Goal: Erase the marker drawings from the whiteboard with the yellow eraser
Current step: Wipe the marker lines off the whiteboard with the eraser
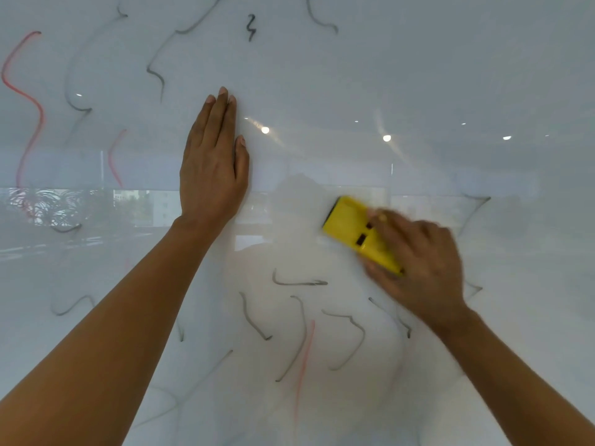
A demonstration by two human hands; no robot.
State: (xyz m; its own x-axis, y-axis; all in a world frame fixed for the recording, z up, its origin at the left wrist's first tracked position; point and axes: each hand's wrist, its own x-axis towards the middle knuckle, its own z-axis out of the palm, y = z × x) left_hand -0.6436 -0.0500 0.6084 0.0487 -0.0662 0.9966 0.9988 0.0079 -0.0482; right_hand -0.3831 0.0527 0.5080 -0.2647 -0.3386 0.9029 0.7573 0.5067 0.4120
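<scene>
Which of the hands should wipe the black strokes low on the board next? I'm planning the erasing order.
Right. The right hand holds the yellow eraser just above those black strokes; the left hand is flat on the whiteboard, empty.

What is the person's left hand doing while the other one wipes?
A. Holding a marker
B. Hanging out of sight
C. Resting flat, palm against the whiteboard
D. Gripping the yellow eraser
C. The left hand lies flat and open on the whiteboard, fingers together and pointing up, holding nothing, while the right hand grips the yellow eraser.
</scene>
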